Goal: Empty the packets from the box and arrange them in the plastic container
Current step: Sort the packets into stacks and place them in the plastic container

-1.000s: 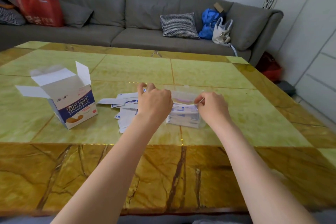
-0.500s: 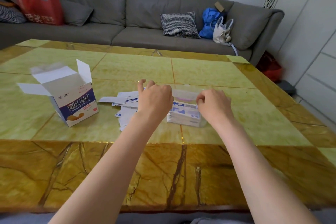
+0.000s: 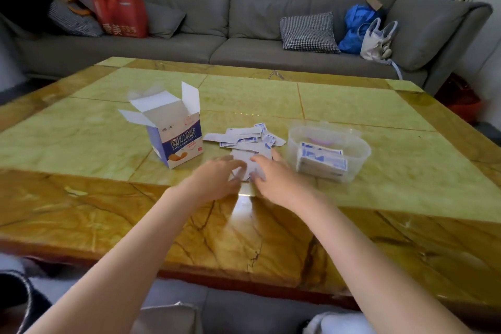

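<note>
Head view: both hands, left (image 3: 217, 179) and right (image 3: 273, 177), spread, touch loose packets (image 3: 250, 141) beside container (image 3: 360, 154).

Both hands reach onto the marble table (image 3: 379, 122), meeting at the near edge of a loose pile of packets (image 3: 248, 141). The left hand (image 3: 214, 180) and right hand (image 3: 273, 177) have fingers spread and partly curled over the nearest white packets, blurred. The open box (image 3: 176, 130) stands upright just left of the pile, flaps up. To the right, the clear plastic container (image 3: 357, 146) holds a stack of packets. A grey sofa (image 3: 244, 24) lies behind.
</note>
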`<state>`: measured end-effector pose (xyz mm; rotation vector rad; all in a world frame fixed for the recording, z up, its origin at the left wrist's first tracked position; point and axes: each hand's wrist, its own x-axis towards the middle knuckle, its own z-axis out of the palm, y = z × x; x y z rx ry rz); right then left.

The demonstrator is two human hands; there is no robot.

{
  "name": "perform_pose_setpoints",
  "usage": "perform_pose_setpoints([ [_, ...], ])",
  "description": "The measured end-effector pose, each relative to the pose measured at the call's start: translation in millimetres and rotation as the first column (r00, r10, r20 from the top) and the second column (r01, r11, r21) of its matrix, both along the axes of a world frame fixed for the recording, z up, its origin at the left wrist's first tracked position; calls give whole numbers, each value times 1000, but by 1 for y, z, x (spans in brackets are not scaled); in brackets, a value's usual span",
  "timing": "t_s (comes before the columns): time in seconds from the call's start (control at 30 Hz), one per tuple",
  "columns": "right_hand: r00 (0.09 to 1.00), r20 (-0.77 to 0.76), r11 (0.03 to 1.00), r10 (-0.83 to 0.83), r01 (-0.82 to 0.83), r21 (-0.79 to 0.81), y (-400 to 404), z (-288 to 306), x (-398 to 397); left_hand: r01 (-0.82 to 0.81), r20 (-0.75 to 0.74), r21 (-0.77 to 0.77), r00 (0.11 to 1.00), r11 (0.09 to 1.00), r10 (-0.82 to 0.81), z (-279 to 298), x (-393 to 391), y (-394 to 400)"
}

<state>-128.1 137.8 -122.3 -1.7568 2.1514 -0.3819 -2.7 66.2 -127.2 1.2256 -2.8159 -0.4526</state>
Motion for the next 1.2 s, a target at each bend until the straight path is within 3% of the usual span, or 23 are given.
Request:
perform_pose_setpoints([
  [0.13, 990, -143, 999, -23, 18, -40, -8, -16, 9, 20, 30, -60, 999, 998, -18, -6, 13, 2],
  [0.23, 986, -161, 986, 49, -73, -151, -8, -12, 9, 51, 25, -78, 998, 996, -49, -5, 23, 3],
  [0.4, 983, -94, 964, 160, -176, -201, 3, -7, 4, 18, -87, -70, 996, 997, -24, -2, 26, 6],
  [0.57, 987, -45, 973, 156, -162, -166, 10, -12, -6, -2, -29, -121, 1000, 993, -1, -5, 9, 15],
  [0.7, 976, -177, 973, 127, -158, -170, 20, -9, -17, 32, -27, -135, 999, 990, -36, -1, 4, 17],
  [0.8, 979, -177, 969, 104, -139, -202, 26, -8, -23, 65, -5, -167, 998, 984, -66, 3, 2, 27],
  [0.97, 975, -144, 977, 172, -188, -104, 33, -6, -29, 51, 16, -234, 999, 971, -48, -2, 8, 27],
  [1.1, 977, -144, 972, 154, -177, -156, 37, -3, -24, -51, -174, -149, 985, 988, 25, 0, 15, 23],
  [1.2, 997, 13, 978, 77, -73, -198, 33, 2, -18, -203, -470, 70, 857, 977, 212, 7, 23, 19],
])
